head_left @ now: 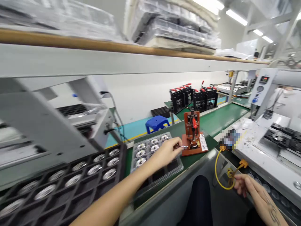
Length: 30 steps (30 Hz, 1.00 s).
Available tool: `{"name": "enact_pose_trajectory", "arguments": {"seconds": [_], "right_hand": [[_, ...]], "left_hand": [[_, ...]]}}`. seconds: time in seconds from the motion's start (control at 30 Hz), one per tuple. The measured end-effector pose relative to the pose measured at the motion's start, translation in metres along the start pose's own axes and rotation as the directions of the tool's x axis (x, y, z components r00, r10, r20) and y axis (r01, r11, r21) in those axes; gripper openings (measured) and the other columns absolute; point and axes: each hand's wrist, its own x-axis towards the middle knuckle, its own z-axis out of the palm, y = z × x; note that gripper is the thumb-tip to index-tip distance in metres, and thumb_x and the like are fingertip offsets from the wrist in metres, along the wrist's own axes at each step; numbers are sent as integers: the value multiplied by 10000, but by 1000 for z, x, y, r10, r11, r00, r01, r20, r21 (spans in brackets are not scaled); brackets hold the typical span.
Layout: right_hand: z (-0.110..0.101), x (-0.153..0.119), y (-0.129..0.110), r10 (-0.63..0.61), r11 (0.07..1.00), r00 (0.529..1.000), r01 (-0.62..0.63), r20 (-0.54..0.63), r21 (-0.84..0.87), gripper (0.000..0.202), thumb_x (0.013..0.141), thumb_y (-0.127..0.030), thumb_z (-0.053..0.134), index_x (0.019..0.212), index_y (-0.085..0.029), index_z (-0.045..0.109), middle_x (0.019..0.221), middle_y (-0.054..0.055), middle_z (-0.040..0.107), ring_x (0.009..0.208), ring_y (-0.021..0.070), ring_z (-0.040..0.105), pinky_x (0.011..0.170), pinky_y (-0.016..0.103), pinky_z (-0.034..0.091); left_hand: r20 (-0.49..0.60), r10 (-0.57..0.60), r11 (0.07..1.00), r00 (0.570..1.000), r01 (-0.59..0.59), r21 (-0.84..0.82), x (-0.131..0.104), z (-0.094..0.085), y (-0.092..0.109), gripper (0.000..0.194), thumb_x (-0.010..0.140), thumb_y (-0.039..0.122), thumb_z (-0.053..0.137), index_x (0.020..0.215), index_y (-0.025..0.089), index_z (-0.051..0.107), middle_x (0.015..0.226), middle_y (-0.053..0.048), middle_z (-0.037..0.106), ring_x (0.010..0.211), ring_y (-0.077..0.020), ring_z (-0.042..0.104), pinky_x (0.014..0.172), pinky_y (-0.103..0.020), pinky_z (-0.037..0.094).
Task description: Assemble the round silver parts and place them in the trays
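Observation:
My left hand (167,151) reaches over the clear plastic tray (174,166), thumb and fingertips closed on a small shiny metal part (184,147). Just right of those fingertips stands a reddish-brown clamp fixture (192,130) with a red-tipped lever. Round silver parts (141,153) sit in the tray's left and back compartments; my forearm covers some of it. My right hand (246,185) is low at the right with curled fingers, closed at the looped yellow cord (218,175). That cord runs between two orange clips.
A black compartment tray (87,185) with round metal parts lies at the left. Black fixtures with red handles (192,97) stand behind. A white machine (270,138) is at the right, a blue stool (157,123) beyond the bench. A loaded shelf (141,61) spans overhead.

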Motion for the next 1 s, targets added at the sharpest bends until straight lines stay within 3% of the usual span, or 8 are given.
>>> {"name": "enact_pose_trajectory", "arguments": {"seconds": [0.1, 0.2, 0.3, 0.4, 0.53, 0.67, 0.87, 1.0], "right_hand": [[9, 11, -32, -65, 996, 997, 63, 33, 66, 510, 1081, -637, 456, 1229, -241, 740, 981, 84, 760, 847, 224, 710, 761, 348, 583], [7, 22, -60, -151, 983, 989, 150, 0, 101, 584, 943, -595, 742, 1399, -243, 645, 1094, 78, 725, 880, 209, 684, 789, 347, 575], [-8, 25, -76, -180, 980, 982, 184, -56, 70, 579, 878, -521, 833, 1349, -227, 668, 957, 33, 687, 777, 177, 630, 716, 323, 550], [-27, 19, -81, -184, 983, 977, 185, -107, 2, 444, 882, -464, 833, 1229, -212, 718, 861, 4, 647, 726, 161, 594, 682, 308, 527], [-46, 11, -79, -204, 978, 964, 191, -173, -89, 376, 872, -414, 839, 1175, -214, 740, 811, -18, 599, 710, 151, 562, 664, 290, 489], [-73, 4, -72, -155, 980, 953, 116, -260, -158, 355, 869, -405, 812, 1153, -210, 726, 765, -29, 579, 686, 153, 544, 632, 277, 459], [-133, -15, -73, -165, 942, 802, -45, -574, -333, 394, 842, -451, 767, 1130, -189, 704, 772, -5, 590, 690, 182, 548, 658, 312, 473], [-151, -42, -76, -170, 927, 757, -95, -631, -364, 412, 873, -483, 741, 1172, -204, 693, 755, -15, 579, 688, 190, 558, 657, 316, 481]], "left_hand": [[-91, 429, 874, 899, -438, -211, 15, 29, 72, 109, 980, 127, 595, 956, 222, 642, 949, -24, 727, 869, -183, 707, 811, -288, 563], [-217, 732, 620, 646, -763, -182, 28, 59, 122, 167, 1037, 89, 534, 1056, 207, 650, 1044, -86, 743, 966, -196, 734, 857, -299, 604], [-285, 852, 449, 438, -893, -30, 41, 80, 149, 195, 1076, 120, 504, 1186, 180, 653, 1108, -141, 754, 1003, -227, 750, 876, -346, 643], [-313, 879, 380, 360, -925, 2, 52, 92, 167, 200, 1083, 125, 495, 1198, 155, 657, 1095, -151, 759, 1002, -238, 756, 878, -363, 660], [-281, 897, 347, 341, -937, -29, 59, 106, 187, 203, 1080, 117, 496, 1172, 168, 669, 1070, -136, 766, 1007, -239, 758, 907, -371, 658], [-199, 890, 378, 409, -909, -179, 81, 121, 210, 321, 1070, 135, 506, 1357, 231, 613, 1223, -131, 749, 1153, -256, 740, 1010, -388, 628], [50, 735, 640, 676, -668, -380, 193, 140, 267, 436, 1022, 308, 632, 1446, 229, 575, 1409, -145, 670, 1340, -307, 625, 1164, -484, 503], [286, 671, 734, 685, -558, -386, 262, 158, 299, 591, 862, 379, 800, 1397, 176, 655, 1450, -171, 671, 1321, -342, 644, 1090, -429, 531]]}}
